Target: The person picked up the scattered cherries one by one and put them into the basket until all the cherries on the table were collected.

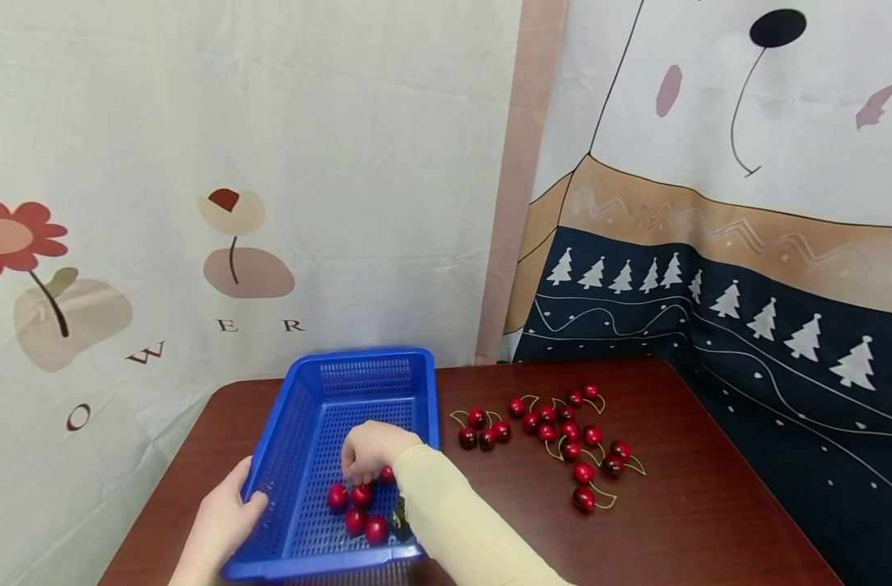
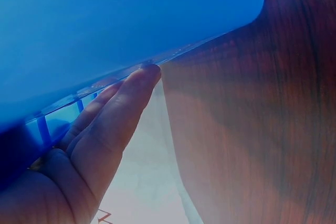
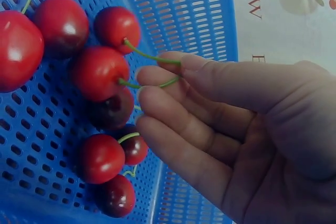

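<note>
Head view hides right hand (image 1: 371,452) fingertips, seemingly pinching cherry stems (image 3: 152,57); left hand (image 1: 222,521) holds basket (image 1: 321,407).

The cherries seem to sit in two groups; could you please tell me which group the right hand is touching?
The right hand touches the cherries in the blue basket, its fingertips on two stems. The larger group on the table lies untouched beside the blue basket.
</note>
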Tool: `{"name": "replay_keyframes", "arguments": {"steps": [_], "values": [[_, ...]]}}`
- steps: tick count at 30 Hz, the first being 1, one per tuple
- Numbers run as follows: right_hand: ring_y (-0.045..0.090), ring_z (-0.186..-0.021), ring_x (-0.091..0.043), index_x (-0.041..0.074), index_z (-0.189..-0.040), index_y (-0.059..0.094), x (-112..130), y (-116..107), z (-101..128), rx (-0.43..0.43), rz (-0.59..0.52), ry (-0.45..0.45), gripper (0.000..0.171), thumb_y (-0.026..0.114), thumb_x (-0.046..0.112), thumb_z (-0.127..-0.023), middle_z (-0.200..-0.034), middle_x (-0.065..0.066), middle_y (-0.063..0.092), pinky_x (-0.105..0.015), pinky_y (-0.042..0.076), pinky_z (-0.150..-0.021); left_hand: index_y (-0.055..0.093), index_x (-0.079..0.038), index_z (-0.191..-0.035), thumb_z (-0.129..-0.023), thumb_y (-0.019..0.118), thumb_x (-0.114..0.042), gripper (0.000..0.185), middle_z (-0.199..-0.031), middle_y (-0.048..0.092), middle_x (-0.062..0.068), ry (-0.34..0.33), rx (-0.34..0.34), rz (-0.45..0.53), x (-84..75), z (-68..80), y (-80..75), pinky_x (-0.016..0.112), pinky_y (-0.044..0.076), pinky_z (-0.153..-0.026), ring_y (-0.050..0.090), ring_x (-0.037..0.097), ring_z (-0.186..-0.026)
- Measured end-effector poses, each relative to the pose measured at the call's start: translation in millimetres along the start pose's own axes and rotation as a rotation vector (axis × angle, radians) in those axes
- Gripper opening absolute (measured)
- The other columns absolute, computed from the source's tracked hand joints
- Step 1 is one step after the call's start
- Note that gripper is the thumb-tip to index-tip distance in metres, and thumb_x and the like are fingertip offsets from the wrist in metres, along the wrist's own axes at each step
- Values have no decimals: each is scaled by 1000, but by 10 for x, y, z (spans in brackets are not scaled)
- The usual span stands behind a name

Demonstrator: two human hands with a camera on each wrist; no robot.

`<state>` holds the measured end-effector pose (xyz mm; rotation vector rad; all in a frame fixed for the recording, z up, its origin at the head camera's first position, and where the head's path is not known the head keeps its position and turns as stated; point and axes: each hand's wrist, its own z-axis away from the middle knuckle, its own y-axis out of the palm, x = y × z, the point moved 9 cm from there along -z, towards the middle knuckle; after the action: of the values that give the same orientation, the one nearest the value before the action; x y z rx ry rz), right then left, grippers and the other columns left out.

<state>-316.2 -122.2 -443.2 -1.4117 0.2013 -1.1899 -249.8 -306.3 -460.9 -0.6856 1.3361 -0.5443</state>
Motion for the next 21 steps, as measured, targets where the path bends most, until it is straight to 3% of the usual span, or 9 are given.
{"name": "replay_keyframes", "arguments": {"steps": [8,14,21], "values": [[58,-68,-5,22,-91,75,18,-28,4,21,91,1,4,72,19,-90,-76,10,63,-20,49,-65,34,1,-146,-92,51,-9,58,-123,58,33,-5,4,-2,14,-10,7,51,53,-72,64,37,-94],[58,-79,-3,23,-105,76,101,-150,64,29,135,-18,17,74,27,-89,-85,14,65,-24,51,-78,34,1,-146,-92,51,-9,58,-123,58,33,1,3,-8,13,-11,4,51,53,-72,63,37,-94],[60,-99,-2,22,-116,74,173,-297,143,33,162,-69,30,75,32,-87,-109,13,68,-26,50,-89,35,1,-146,-92,51,-9,57,-123,58,33,0,0,-10,19,-15,6,53,53,-73,63,37,-95]]}}
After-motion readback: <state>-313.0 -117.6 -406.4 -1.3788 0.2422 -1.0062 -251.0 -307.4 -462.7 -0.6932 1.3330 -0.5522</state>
